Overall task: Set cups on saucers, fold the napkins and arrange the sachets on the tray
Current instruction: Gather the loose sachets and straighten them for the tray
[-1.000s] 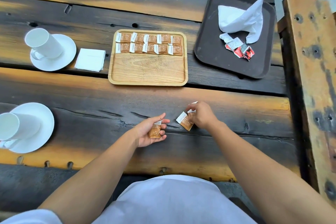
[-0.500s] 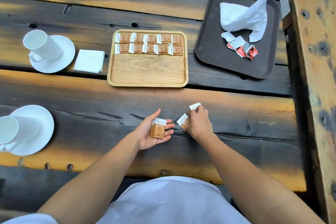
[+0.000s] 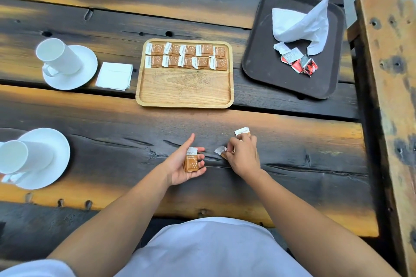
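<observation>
Cups sit on saucers. One folded napkin done, loose napkin and red sachets left on dark tray. Wooden tray has two rows. Left hand cups a stack. Right hand probably pinches a sachet off the table.

The table is built of heavy planks, charred black with orange-brown streaks and dark gaps between the boards. At its far left sits a white saucer, with a folded napkin just beside it, then a pale wooden tray and, far right, a dark brown tray. Another saucer sits near left. A brown sachet lies on the near plank; a second sachet close by is pinched by the right hand
</observation>
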